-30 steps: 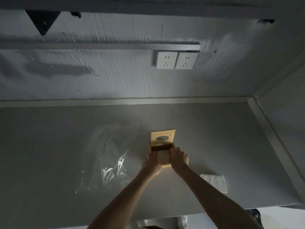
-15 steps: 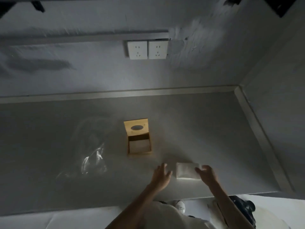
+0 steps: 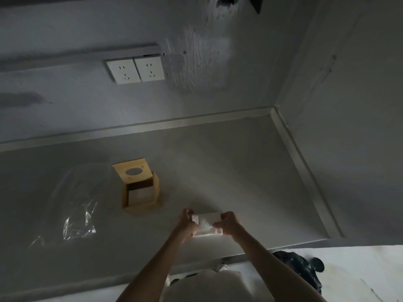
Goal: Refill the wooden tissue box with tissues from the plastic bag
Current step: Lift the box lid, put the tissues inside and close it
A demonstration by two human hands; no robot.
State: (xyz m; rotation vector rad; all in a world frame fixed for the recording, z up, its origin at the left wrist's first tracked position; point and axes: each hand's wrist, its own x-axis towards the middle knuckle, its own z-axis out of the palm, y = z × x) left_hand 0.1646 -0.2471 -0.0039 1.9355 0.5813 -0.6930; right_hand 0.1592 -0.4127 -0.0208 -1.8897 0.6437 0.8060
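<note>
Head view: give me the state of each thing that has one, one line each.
Wooden tissue box: lid up, tissues already inside.
Tissue stack: held at both ends near the counter's front edge.
Left hand: closed on the stack.
Right hand: closed on the stack.
Plastic bag: lying flat, looks empty.

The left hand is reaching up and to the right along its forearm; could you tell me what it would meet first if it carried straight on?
The left hand already touches the stack of tissues; beyond that, probably bare countertop, passing right of the wooden tissue box.
</note>
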